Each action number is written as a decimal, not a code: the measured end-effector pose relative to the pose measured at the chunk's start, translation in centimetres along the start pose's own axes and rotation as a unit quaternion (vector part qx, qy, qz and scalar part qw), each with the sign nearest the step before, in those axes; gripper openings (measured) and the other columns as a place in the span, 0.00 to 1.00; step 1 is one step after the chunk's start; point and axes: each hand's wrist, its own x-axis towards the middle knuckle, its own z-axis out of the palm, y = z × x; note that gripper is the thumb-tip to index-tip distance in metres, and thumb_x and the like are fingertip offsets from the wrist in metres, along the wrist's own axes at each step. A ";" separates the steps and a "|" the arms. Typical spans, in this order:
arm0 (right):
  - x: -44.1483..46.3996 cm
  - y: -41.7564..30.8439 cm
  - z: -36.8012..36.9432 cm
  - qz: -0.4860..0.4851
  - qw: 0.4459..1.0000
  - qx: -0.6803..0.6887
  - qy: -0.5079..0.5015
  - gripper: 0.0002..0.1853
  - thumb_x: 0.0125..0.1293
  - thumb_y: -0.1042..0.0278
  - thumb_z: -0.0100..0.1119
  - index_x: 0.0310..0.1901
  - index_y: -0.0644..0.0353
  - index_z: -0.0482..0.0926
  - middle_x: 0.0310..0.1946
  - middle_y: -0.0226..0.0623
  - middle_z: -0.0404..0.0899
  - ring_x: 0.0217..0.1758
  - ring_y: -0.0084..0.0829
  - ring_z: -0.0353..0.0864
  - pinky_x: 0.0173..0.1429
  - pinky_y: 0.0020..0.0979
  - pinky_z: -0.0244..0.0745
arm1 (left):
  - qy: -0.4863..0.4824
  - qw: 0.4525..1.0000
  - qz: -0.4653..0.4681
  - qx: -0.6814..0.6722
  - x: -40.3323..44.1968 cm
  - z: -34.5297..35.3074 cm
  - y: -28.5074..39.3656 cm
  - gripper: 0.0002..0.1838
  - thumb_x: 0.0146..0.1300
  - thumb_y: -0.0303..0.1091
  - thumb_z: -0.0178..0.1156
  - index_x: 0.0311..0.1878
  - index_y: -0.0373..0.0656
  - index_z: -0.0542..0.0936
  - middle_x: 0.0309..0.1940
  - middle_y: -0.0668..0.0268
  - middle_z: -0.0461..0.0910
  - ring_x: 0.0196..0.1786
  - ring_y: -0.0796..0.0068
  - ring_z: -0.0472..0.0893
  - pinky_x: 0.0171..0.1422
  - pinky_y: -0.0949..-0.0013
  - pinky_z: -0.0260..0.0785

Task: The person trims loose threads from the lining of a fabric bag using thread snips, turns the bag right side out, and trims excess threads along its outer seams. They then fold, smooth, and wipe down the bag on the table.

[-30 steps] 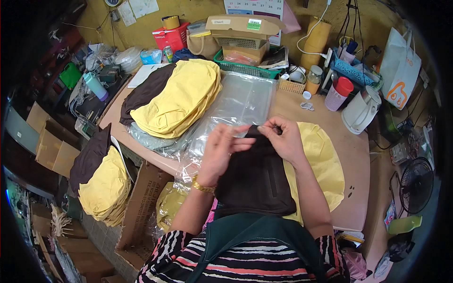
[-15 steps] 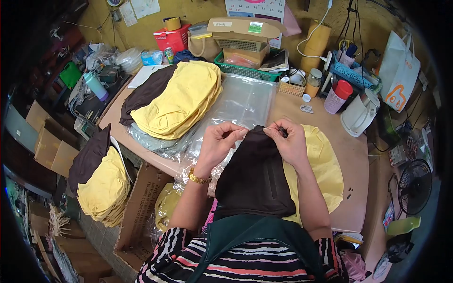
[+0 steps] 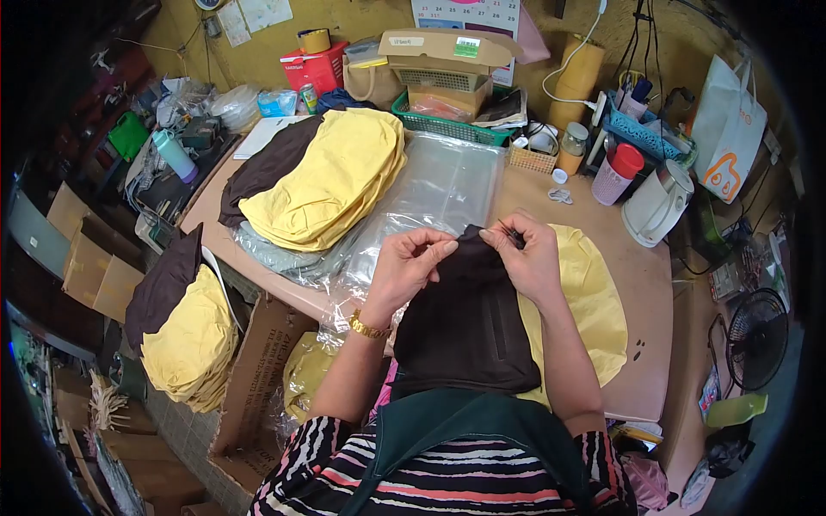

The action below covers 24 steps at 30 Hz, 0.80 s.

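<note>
A cluttered workroom surrounds a tan surface (image 3: 516, 182), with a yellowish wall (image 3: 357, 21) at the far side. At far left stands a pale teal bottle (image 3: 175, 156); nearer are opened cardboard boxes (image 3: 112, 284) and a pile of yellow and dark brown cloth pieces (image 3: 191, 353). Just right of that pile, an open carton (image 3: 243, 404) sits low beside the surface.

On the left of the surface lies a thick stack of yellow cloth (image 3: 327, 181), dark cloth at its left side. Clear plastic bags (image 3: 447, 185) spread to its right, and beyond them a green basket (image 3: 452, 129) carries boxes.

The left hand (image 3: 411, 265), a gold band (image 3: 368, 325) at its wrist, has its thumb and fingers pinched together on the top left edge of a dark brown cloth piece (image 3: 460, 331). This piece is at the near middle, its slit-like line running down the right part.

The right hand (image 3: 525, 262) has thumb and forefinger clamped on the same top edge, just right of the left; a small dark object (image 3: 514, 233), too hidden to identify, shows among its fingers. A yellow cloth piece (image 3: 594, 301) reaches out under the right forearm. Farther right stand a red-lidded tumbler (image 3: 616, 175) and a white kettle (image 3: 658, 204).
</note>
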 end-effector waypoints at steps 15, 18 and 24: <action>-0.6 -2.7 0.7 -0.077 0.986 -0.130 0.076 0.10 0.56 0.68 0.71 0.37 0.61 0.81 0.36 0.34 0.76 0.31 0.35 0.79 0.37 0.36 0.72 | -0.059 0.961 -0.030 -0.270 0.1 0.1 -2.4 0.12 0.77 0.39 0.47 0.41 0.40 0.67 0.38 0.60 0.79 0.44 0.61 0.87 0.46 0.68 0.83; -1.3 -3.6 0.4 -0.145 0.967 -0.207 0.028 0.12 0.55 0.68 0.70 0.41 0.58 0.80 0.38 0.34 0.74 0.34 0.38 0.79 0.38 0.38 0.73 | -0.038 0.965 -0.030 -0.259 0.0 0.5 -2.3 0.12 0.78 0.39 0.45 0.42 0.39 0.67 0.38 0.59 0.79 0.46 0.61 0.86 0.48 0.67 0.83; -1.5 -4.0 0.9 -0.143 0.970 -0.195 0.015 0.10 0.56 0.70 0.69 0.39 0.61 0.80 0.35 0.35 0.73 0.31 0.37 0.78 0.37 0.35 0.72 | -0.021 0.970 -0.031 -0.241 -0.4 1.0 -1.7 0.13 0.78 0.40 0.43 0.41 0.40 0.66 0.40 0.57 0.80 0.45 0.64 0.86 0.50 0.66 0.82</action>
